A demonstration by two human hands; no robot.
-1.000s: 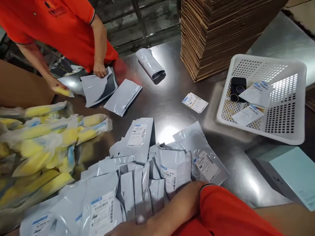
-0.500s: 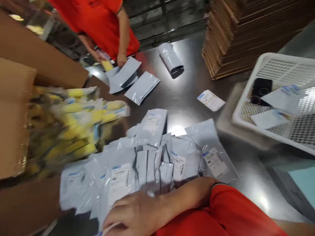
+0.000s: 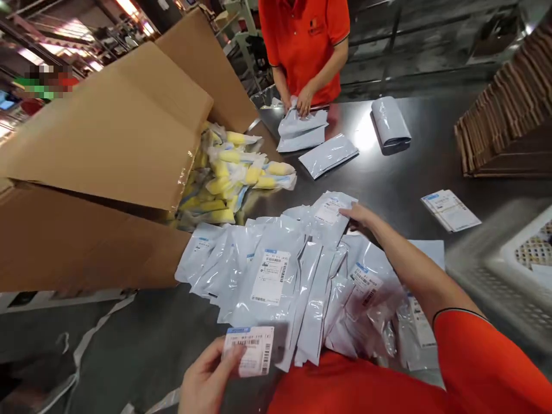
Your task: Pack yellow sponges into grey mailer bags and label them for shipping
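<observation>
My left hand (image 3: 211, 368) pinches a small stack of white shipping labels (image 3: 254, 352) with blue top strips and barcodes, low in front of me. Just above it is a spread pile of grey plastic mailing bags (image 3: 241, 259), several bearing the same kind of label. At the pile's far edge my right hand (image 3: 359, 215) has its fingers closed on the edge of one labelled mailing bag (image 3: 331, 211). My right forearm crosses over the bags on the right side, hiding part of them.
An open cardboard box (image 3: 107, 126) on the left holds yellow items in clear wrapping (image 3: 233, 172). Across the metal table, a co-worker (image 3: 306, 52) handles grey bags. A rolled bag bundle (image 3: 390, 122), banded labels (image 3: 452, 210), stacked cardboard (image 3: 509, 115) and a white basket (image 3: 530, 230) stand right.
My right hand has gone from low in front of me to the far edge of the pile, onto a mailing bag. My left hand with the labels has come into view. The view has swung left.
</observation>
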